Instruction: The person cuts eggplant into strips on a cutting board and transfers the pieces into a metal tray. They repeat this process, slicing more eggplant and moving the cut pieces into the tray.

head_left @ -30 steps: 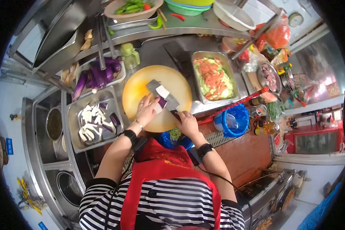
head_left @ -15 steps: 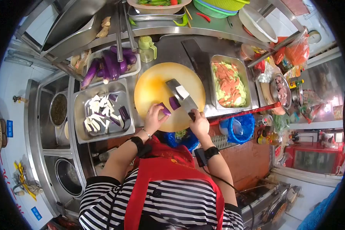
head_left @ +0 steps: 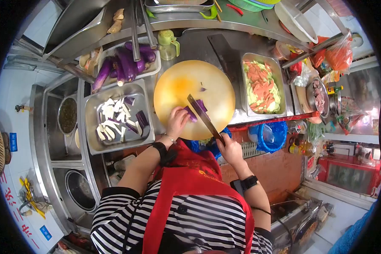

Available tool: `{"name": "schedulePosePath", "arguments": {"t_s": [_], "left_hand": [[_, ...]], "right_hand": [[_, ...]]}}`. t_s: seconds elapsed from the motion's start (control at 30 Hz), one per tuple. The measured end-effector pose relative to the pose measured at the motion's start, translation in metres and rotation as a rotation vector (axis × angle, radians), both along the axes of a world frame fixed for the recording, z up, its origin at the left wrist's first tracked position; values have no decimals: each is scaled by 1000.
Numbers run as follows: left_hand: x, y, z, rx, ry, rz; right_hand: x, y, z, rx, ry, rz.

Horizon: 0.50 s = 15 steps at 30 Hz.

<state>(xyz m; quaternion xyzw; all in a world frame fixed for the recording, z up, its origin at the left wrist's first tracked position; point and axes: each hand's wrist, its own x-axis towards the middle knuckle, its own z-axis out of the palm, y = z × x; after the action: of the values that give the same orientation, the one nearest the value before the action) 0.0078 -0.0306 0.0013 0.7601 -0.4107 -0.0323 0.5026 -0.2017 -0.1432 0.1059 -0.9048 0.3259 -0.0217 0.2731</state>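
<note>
On the round cutting board (head_left: pixel 173 91), my left hand (head_left: pixel 178 121) has its fingertips closed on a purple eggplant piece (head_left: pixel 191 114). My right hand (head_left: pixel 230 149) grips the handle of a cleaver (head_left: pixel 205 117), whose blade stands on edge, slanting across the board. Just beyond the blade lies a second eggplant piece (head_left: pixel 202 105), partly hidden by it. A small purple scrap (head_left: pixel 203 89) lies farther up the board. Left of the board, a steel pan (head_left: pixel 114 148) holds cut white and purple eggplant pieces.
Whole eggplants (head_left: pixel 125 63) fill a white basket behind the pan, near a green-lidded jug (head_left: pixel 168 48). A second knife (head_left: pixel 222 53) lies behind the board. To the right is a steel tray (head_left: pixel 264 114) of sliced orange and green vegetables. A blue-lined bin (head_left: pixel 271 137) stands below the counter.
The cleaver has turned from lying flat with a white piece on its blade to standing on edge. That white piece no longer shows on it. The view has shifted slightly.
</note>
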Motion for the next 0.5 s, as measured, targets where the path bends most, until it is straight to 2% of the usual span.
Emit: {"name": "schedulePosePath", "arguments": {"t_s": [0.17, 0.5], "left_hand": [[-2, 0, -3, -18, 11, 3], [-3, 0, -6, -16, -20, 53]], "right_hand": [[-8, -3, 7, -27, -14, 98], [1, -6, 9, -77, 94, 153]]}}
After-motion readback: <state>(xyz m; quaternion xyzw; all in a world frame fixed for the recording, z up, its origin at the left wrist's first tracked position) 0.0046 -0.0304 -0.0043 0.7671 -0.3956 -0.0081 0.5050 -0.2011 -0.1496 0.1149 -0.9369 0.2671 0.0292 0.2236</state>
